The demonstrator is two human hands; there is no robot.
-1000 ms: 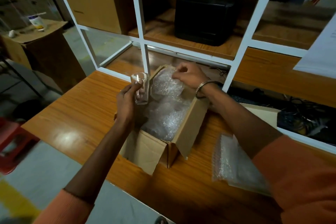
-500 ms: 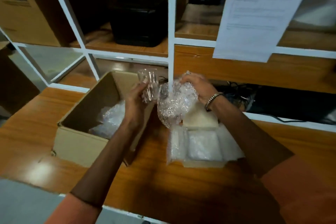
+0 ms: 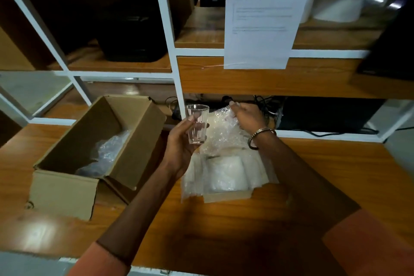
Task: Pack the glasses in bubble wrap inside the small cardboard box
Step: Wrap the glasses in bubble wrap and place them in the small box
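My left hand (image 3: 179, 141) holds a clear drinking glass (image 3: 197, 124) upright above the wooden table, just right of the open small cardboard box (image 3: 65, 192). My right hand (image 3: 247, 116) pinches the top of a sheet of bubble wrap (image 3: 220, 134), which hangs beside the glass. Inside the box lies a bundle of bubble wrap (image 3: 107, 152); what it covers is hidden. Below my hands a stack of bubble wrap sheets (image 3: 226, 175) rests on a flat cardboard piece.
A white-framed shelf unit (image 3: 177, 74) stands at the table's back with a black device (image 3: 130, 29) and a taped paper notice (image 3: 264, 15). Black cables (image 3: 264, 101) lie under the lower shelf. The wooden table (image 3: 336, 175) stretches right.
The view swung right, so the box now sits at the left. My right hand lifted a bubble wrap sheet out of the box and brought it beside the glass in my left hand.
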